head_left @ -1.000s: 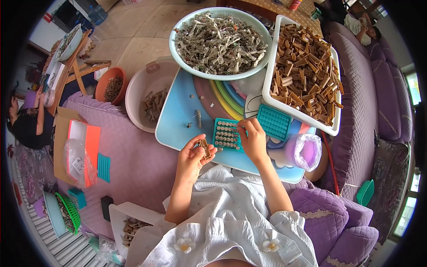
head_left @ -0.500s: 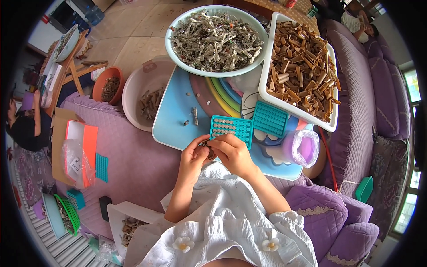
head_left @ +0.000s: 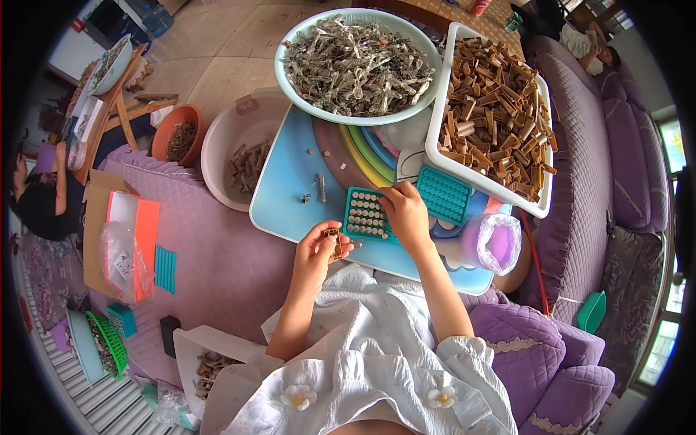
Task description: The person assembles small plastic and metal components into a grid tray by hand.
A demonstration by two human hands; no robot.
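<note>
Your left hand [head_left: 317, 250] pinches a small brown clip [head_left: 335, 243], light and stiff; grip its sides. Your right hand [head_left: 404, 212] rests half-curled, fingertips on the teal tray [head_left: 365, 215].

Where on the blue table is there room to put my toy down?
The barest patch is the blue table's left part, between the pale basin and the teal grid tray; only tiny bits lie there. The far and right sides are crowded by the metal-piece bowl and white bin.

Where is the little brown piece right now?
In the head view, the brown piece is in the left hand, just left of the teal tray.
</note>
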